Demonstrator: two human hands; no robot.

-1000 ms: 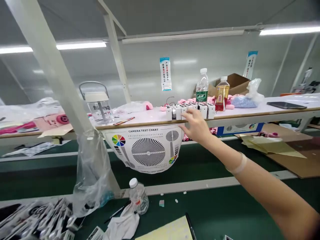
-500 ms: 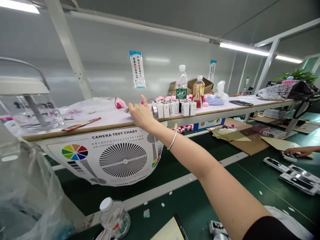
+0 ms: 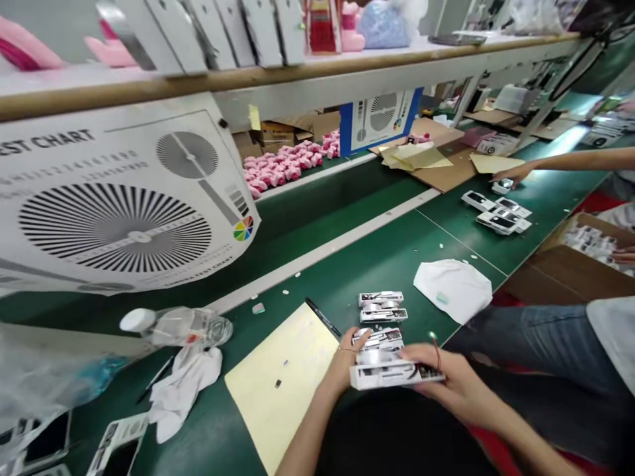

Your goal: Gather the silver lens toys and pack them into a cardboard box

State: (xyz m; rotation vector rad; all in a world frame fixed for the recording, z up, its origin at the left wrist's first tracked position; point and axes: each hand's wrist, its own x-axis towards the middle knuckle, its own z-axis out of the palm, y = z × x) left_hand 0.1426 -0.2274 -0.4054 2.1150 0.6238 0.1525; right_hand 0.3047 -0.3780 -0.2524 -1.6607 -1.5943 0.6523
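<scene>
Left hand [image 3: 344,362] and right hand [image 3: 454,378] clasping white lens module [image 3: 384,377] from both ends over green counter [image 3: 377,254], seemingly for steady two-sided hold. Similar modules [image 3: 383,305] stacked just ahead of hands, kept within reach; yellow sheet [image 3: 280,383] beside left hand; white cloth [image 3: 452,289] ahead of right hand.

Best we can read is big black "EST CHART" on the white paper test chart [image 3: 119,198], with the front of the line cut off by the frame edge. We also get a tiny "TEST CHART" along its lower edge. The rows of small characters are too fuzzy for us, and nothing's readable on the blue-framed chart [image 3: 381,116].
</scene>
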